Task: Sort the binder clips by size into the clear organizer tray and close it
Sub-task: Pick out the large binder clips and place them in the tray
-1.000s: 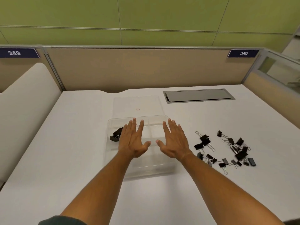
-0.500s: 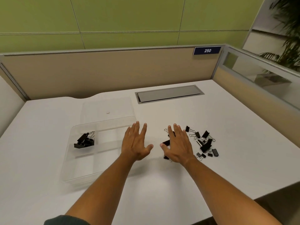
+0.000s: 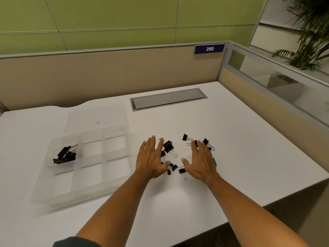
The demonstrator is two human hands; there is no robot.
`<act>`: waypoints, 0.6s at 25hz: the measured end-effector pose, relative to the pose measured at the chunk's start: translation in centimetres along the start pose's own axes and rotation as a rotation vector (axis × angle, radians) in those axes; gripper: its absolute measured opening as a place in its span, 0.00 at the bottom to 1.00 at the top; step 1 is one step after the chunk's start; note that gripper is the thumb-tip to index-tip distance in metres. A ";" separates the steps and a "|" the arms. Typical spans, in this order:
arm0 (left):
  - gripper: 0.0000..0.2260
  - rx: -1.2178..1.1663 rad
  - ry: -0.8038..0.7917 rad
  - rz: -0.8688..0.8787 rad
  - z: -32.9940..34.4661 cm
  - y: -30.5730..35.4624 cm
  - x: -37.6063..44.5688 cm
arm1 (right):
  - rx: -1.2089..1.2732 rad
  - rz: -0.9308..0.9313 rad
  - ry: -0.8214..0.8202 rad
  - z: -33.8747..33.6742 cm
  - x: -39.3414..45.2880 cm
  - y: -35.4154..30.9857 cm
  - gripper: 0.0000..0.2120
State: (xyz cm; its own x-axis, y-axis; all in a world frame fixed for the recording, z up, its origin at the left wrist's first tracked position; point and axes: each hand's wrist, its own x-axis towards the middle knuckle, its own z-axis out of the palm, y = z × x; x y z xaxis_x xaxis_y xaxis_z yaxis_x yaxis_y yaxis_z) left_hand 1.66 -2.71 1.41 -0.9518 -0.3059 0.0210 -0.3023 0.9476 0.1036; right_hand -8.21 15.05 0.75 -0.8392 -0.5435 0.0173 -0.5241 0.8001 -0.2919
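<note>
Hands flat, fingers spread, holding nothing: left hand [image 3: 151, 160] and right hand [image 3: 200, 162] over loose binder clips [image 3: 168, 147] on white desk [image 3: 249, 148]. Clear tray [image 3: 41, 191] left of them, open, few clips [image 3: 65, 155] in back-left compartment; lid [image 3: 106, 114] flat behind.
</note>
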 end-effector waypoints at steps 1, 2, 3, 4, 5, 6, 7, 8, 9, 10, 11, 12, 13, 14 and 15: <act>0.40 -0.003 -0.006 -0.003 0.3 0.5 0.1 | 0.026 0.030 0.000 0.0 -0.1 0.7 0.39; 0.40 -0.008 -0.012 -0.009 0.5 0.9 0.2 | 0.043 0.055 0.001 0.1 -0.1 1.5 0.38; 0.40 -0.014 -0.020 -0.016 0.7 1.2 0.2 | 0.046 0.078 -0.003 0.1 -0.1 2.2 0.38; 0.41 -0.017 -0.026 -0.024 0.8 1.3 0.3 | 0.038 0.097 -0.009 0.3 -0.1 2.8 0.37; 0.41 -0.019 -0.031 -0.034 1.0 1.5 0.3 | 0.020 0.108 -0.015 0.4 0.0 3.4 0.35; 0.41 -0.020 -0.033 -0.043 1.1 1.5 0.3 | -0.003 0.113 -0.014 0.6 0.1 3.8 0.34; 0.41 -0.021 -0.036 -0.050 1.2 1.5 0.2 | -0.032 0.112 -0.006 0.7 0.2 4.0 0.31; 0.41 -0.022 -0.039 -0.056 1.3 1.5 0.2 | -0.066 0.105 0.000 0.9 0.4 4.2 0.28; 0.41 -0.020 -0.039 -0.062 1.4 1.5 0.1 | -0.098 0.096 -0.001 0.9 0.5 4.3 0.25; 0.40 -0.015 -0.038 -0.069 1.5 1.4 0.0 | -0.117 0.087 -0.006 1.0 0.8 4.4 0.23; 0.40 -0.010 -0.035 -0.076 1.5 1.3 -0.1 | -0.121 0.083 -0.008 1.1 1.0 4.4 0.21; 0.40 -0.007 -0.034 -0.084 1.6 1.3 -0.2 | -0.121 0.083 -0.012 1.2 1.2 4.5 0.20; 0.40 -0.006 -0.033 -0.091 1.6 1.2 -0.2 | -0.122 0.082 -0.017 1.3 1.4 4.6 0.19; 0.40 -0.007 -0.033 -0.097 1.6 1.1 -0.3 | -0.120 0.083 -0.022 1.4 1.5 4.7 0.18; 0.40 -0.006 -0.033 -0.101 1.7 1.0 -0.4 | -0.098 0.096 -0.029 1.4 1.6 4.7 0.18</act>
State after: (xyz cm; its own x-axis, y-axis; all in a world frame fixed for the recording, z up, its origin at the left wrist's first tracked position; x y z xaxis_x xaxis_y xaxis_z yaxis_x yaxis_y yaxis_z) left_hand 1.60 -1.48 -0.17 -0.9177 -0.3966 -0.0226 -0.3966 0.9114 0.1094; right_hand -11.80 17.62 -1.99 -0.8823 -0.4694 -0.0347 -0.4546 0.8690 -0.1956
